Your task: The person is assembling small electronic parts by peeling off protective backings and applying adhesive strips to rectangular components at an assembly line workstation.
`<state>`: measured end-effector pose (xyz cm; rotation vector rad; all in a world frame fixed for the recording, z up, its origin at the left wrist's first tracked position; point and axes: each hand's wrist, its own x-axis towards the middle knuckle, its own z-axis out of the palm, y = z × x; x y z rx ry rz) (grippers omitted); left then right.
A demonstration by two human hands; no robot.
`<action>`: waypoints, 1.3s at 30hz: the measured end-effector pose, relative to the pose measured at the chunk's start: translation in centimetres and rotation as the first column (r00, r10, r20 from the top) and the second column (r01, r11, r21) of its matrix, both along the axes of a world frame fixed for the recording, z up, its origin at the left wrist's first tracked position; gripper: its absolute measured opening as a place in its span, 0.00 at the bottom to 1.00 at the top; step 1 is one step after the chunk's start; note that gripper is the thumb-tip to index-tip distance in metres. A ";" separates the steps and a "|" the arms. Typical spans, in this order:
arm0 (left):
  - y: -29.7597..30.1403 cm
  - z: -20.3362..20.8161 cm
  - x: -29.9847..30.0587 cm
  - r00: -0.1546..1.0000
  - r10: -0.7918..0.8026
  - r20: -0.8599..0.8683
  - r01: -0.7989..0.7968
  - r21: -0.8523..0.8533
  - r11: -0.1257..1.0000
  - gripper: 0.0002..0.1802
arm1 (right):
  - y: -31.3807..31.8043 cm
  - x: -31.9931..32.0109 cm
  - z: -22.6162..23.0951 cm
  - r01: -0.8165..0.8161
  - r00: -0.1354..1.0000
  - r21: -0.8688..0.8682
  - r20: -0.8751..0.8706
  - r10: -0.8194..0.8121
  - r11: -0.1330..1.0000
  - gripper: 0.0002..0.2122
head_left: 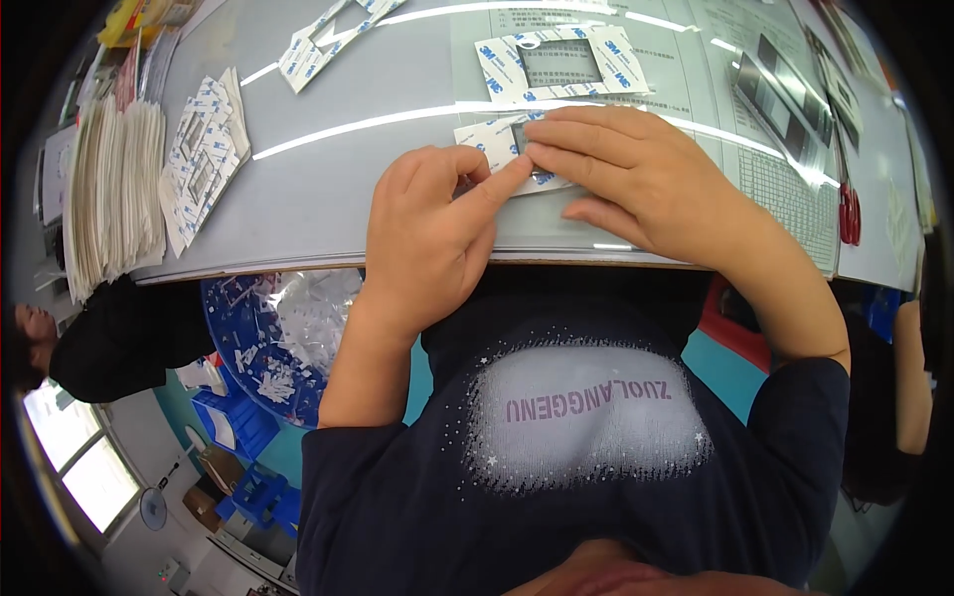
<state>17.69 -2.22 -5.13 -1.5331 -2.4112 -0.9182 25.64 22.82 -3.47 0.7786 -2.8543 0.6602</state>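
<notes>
A white adhesive-backed frame (pixel 481 139) with blue print lies flat near the table's front edge, mostly covered by my hands. My left hand (pixel 429 223) is over its left part, fingers curled and thumb stretched toward the frame's window. Anything pinched in those fingers is hidden. My right hand (pixel 636 174) reaches across from the right, fingers stretched out flat over the frame, their tips meeting my left thumb tip. Just beyond sits another white frame (pixel 494 72) with a rectangular window.
Another white frame (pixel 303 62) lies at the far left. A stack of similar frames (pixel 204 159) stands beside a tall pile of pale sheets (pixel 114 189). Dark panels (pixel 775 104) and red-handled scissors (pixel 850 212) lie at right. Below the table is a blue bin (pixel 224 308) of scraps; people sit on both sides.
</notes>
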 end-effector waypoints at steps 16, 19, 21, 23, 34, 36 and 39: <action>-0.9 3.5 1.6 0.988 -0.114 0.105 0.121 -0.065 0.990 0.25 | -1.5 6.8 1.2 0.151 0.983 -0.191 -0.072 -0.168 0.970 0.20; -1.1 4.0 1.0 0.989 -0.135 -0.059 0.131 -0.072 0.989 0.17 | -1.4 6.6 3.0 0.100 0.990 -0.218 -0.079 -0.120 0.971 0.20; -1.9 5.8 -0.7 0.988 -0.087 -0.127 0.086 -0.017 0.996 0.15 | -1.3 6.3 4.2 0.187 0.920 -0.134 -0.323 -0.222 0.973 0.19; -3.9 5.6 -2.8 0.988 0.152 0.013 -0.149 0.269 0.951 0.15 | 0.2 6.3 3.7 0.201 0.891 -0.190 -0.372 -0.260 0.961 0.20; -1.2 3.8 0.6 0.965 -0.219 0.142 0.233 -0.089 0.968 0.39 | -2.1 8.7 1.7 0.166 0.986 0.171 -0.015 -0.166 0.971 0.25; -0.6 2.9 1.6 0.945 -0.288 0.155 0.315 -0.193 0.929 0.46 | -1.7 9.6 1.6 0.171 0.983 0.107 -0.087 -0.162 0.979 0.21; 0.4 4.2 2.5 0.927 -0.350 0.131 0.371 -0.189 0.909 0.46 | -1.3 9.3 2.4 0.175 0.952 -0.011 -0.252 -0.172 0.985 0.14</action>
